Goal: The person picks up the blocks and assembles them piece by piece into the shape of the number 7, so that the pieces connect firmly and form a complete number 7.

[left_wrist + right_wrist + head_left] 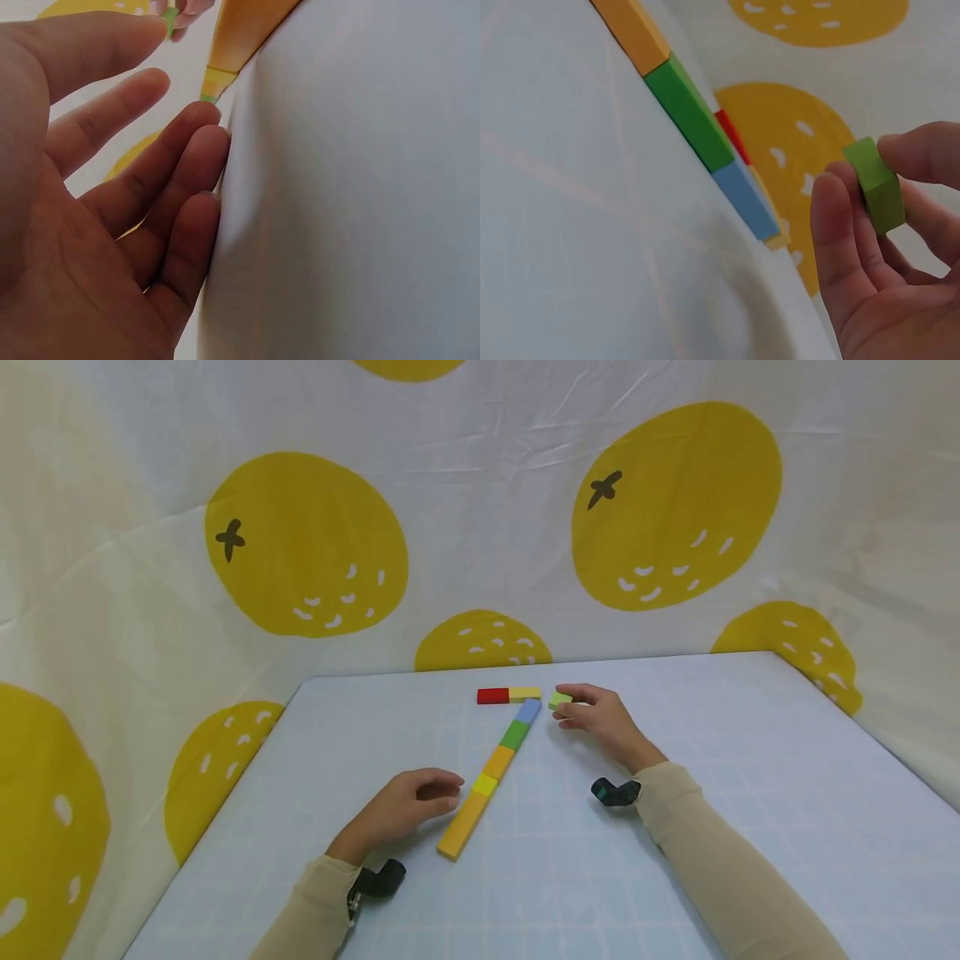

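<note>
My right hand (600, 722) pinches a small light-green block (877, 186) between thumb and fingers, just right of the far end of a slanting row. That row runs from an orange block (462, 825) near me through a yellow block (485, 785), another orange block (498, 763) and a green block (514, 735) to a blue block (528, 711). Beyond the blue end lie a red block (492, 697) and a pale yellow block (524, 694), end to end. My left hand (408, 802), relaxed and holding nothing, rests left of the row's near end.
The blocks lie on a pale checked cloth covering the table (300, 760). Behind it hangs a white curtain (495, 527) printed with large yellow fruit. Each wrist wears a small black camera, one beside the left hand (382, 878) and one beside the right (615, 792).
</note>
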Demonstrator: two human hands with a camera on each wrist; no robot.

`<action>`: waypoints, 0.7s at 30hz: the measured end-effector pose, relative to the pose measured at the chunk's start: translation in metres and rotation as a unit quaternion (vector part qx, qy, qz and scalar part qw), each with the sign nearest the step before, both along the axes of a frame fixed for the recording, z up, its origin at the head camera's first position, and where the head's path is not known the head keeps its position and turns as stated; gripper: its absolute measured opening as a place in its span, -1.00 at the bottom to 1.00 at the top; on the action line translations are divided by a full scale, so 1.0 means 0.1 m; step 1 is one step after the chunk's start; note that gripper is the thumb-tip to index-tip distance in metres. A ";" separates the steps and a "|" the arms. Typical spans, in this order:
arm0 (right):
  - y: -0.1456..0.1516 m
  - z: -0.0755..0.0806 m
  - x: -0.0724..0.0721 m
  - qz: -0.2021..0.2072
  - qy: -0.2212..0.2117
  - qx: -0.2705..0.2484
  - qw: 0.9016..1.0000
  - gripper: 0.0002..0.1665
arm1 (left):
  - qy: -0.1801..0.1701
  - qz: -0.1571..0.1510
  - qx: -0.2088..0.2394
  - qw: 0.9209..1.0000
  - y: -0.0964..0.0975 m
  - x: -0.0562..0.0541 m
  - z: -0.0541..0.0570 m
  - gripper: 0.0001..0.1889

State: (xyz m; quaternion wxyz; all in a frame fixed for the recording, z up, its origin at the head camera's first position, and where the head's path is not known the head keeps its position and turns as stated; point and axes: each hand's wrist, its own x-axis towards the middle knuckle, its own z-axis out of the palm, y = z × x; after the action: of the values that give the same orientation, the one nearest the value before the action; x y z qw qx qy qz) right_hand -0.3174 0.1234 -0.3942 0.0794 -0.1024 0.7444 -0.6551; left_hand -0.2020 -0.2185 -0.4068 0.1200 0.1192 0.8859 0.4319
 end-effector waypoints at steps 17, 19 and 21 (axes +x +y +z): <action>-0.29 0.02 -0.10 0.030 0.007 0.017 0.999 -0.44 | 0.001 -0.010 0.000 1.000 0.08 0.02 0.00 -0.68; -0.32 0.02 -0.12 0.032 0.009 0.015 0.999 -0.45 | 0.003 -0.014 -0.003 1.000 0.08 0.01 0.00 -0.68; -0.34 0.03 -0.14 0.034 0.011 0.008 0.999 -0.47 | 0.004 -0.015 -0.006 1.000 0.08 0.01 0.00 -0.68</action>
State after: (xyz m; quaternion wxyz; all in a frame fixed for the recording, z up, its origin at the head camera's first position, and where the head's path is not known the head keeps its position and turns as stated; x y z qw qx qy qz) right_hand -0.3311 0.0894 -0.3914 0.0943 -0.1347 0.7462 -0.6451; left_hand -0.2014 -0.2102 -0.4068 0.1237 0.1339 0.8871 0.4240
